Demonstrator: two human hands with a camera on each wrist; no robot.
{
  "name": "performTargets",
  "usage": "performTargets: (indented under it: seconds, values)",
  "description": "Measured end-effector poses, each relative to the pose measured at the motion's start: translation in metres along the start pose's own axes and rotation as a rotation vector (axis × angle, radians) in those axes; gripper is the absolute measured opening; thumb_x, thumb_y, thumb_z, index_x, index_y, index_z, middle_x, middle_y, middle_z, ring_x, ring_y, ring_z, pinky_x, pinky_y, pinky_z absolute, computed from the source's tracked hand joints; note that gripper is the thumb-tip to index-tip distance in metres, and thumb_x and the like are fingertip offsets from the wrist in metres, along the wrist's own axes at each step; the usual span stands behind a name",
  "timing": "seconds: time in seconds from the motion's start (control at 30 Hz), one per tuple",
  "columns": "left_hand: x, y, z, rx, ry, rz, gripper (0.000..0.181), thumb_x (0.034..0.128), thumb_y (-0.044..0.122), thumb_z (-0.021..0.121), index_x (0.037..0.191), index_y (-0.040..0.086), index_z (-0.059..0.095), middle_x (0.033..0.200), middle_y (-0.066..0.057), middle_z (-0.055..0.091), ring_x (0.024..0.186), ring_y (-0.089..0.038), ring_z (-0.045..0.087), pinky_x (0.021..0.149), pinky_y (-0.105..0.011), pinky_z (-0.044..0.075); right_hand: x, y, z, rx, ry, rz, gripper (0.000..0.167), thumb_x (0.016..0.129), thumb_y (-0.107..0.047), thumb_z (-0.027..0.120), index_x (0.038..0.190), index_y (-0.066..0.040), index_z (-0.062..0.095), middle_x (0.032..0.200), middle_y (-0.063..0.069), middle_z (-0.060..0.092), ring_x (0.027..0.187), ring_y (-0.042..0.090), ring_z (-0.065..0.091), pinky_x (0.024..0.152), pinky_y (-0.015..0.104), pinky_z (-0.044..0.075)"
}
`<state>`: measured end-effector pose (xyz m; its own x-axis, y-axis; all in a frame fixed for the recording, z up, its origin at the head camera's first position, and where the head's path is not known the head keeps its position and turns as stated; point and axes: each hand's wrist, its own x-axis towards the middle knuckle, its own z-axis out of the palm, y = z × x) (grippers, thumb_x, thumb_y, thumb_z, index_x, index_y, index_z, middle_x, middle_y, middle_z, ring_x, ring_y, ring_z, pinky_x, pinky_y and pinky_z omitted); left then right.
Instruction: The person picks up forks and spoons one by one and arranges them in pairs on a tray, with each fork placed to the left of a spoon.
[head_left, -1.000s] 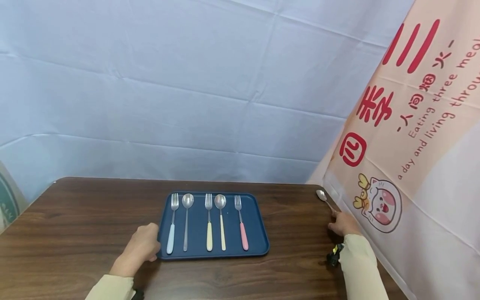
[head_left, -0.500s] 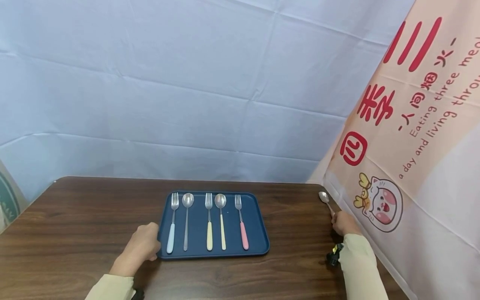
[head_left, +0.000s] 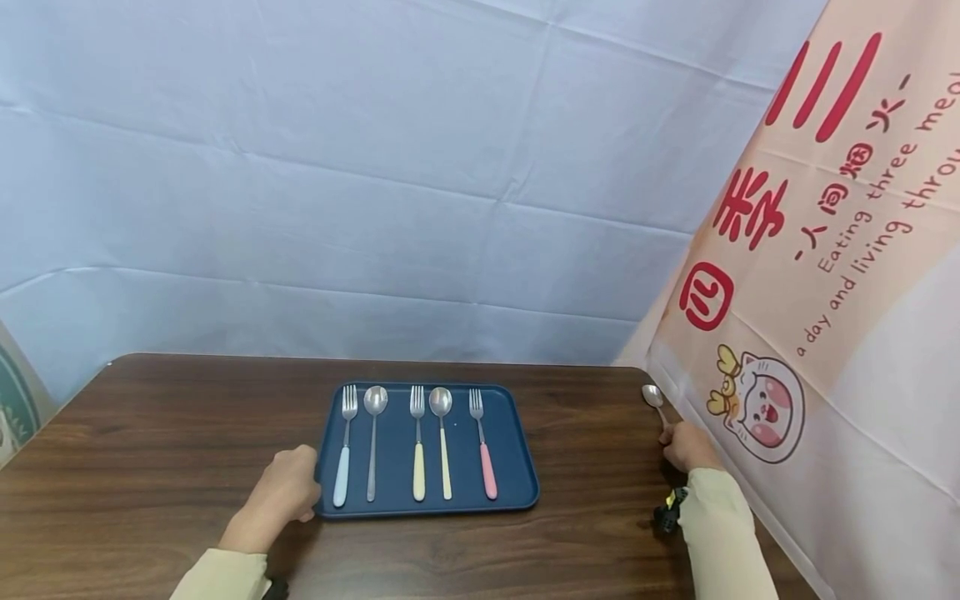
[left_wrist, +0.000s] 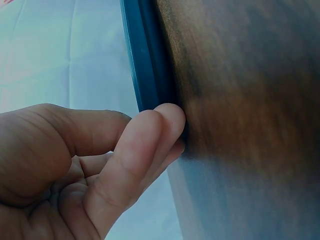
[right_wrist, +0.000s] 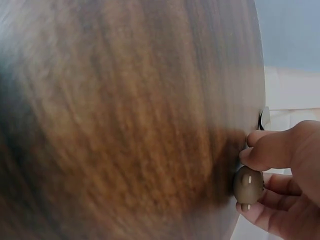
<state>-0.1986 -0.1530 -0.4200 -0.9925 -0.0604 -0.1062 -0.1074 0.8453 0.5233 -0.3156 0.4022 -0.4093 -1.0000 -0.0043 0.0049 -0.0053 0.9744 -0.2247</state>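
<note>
At the left side of a dark blue tray (head_left: 465,507), my left hand (head_left: 281,492) pinches the rim, thumb above and fingertips below in the left wrist view. On the tray lie a light blue fork (head_left: 342,477), an all-metal spoon (head_left: 372,462), a yellow fork (head_left: 418,471), a cream-handled spoon (head_left: 446,467) and a pink fork (head_left: 487,471). My right hand (head_left: 688,447) is by the table's right edge, its thumb and fingers around the handle of another spoon (head_left: 652,395). In the right wrist view, that handle ends in a rounded brown knob (right_wrist: 247,185); my fingers hide its middle.
The brown wooden table (head_left: 187,433) extends on both sides of the tray. A white cloth (head_left: 337,208) hangs behind it. Close to my right arm hangs a printed cloth (head_left: 840,250) along the table's right edge.
The bowl of the spoon in my right hand has shifted slightly right and toward me, and my fingers have drawn in around its handle. My left hand and the tray stay put.
</note>
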Motion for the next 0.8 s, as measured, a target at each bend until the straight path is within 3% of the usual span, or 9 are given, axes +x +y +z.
performTargets:
  seconds: [0.63, 0.8]
  values:
    - [0.0002, 0.0, 0.0015, -0.017, -0.001, -0.015, 0.024, 0.0743, -0.013, 0.058, 0.097, -0.019, 0.052, 0.067, -0.015, 0.052, 0.048, -0.015, 0.054, 0.044, -0.026, 0.044, -0.0014, -0.0009, -0.002, 0.027, -0.001, -0.02, 0.019, 0.074, 0.005, 0.058, 0.091, 0.009, 0.066, 0.091, 0.024, 0.063, 0.075, 0.031, 0.054, 0.068, 0.045, 0.045]
    - [0.0007, -0.0007, 0.0011, -0.013, -0.006, -0.016, 0.026, 0.0744, -0.012, 0.059, 0.099, -0.019, 0.052, 0.07, -0.017, 0.053, 0.05, -0.016, 0.054, 0.045, -0.026, 0.045, 0.0012, -0.0044, -0.0051, 0.025, 0.008, -0.067, 0.018, 0.073, 0.003, 0.058, 0.088, 0.008, 0.067, 0.089, 0.023, 0.063, 0.073, 0.03, 0.055, 0.069, 0.046, 0.045]
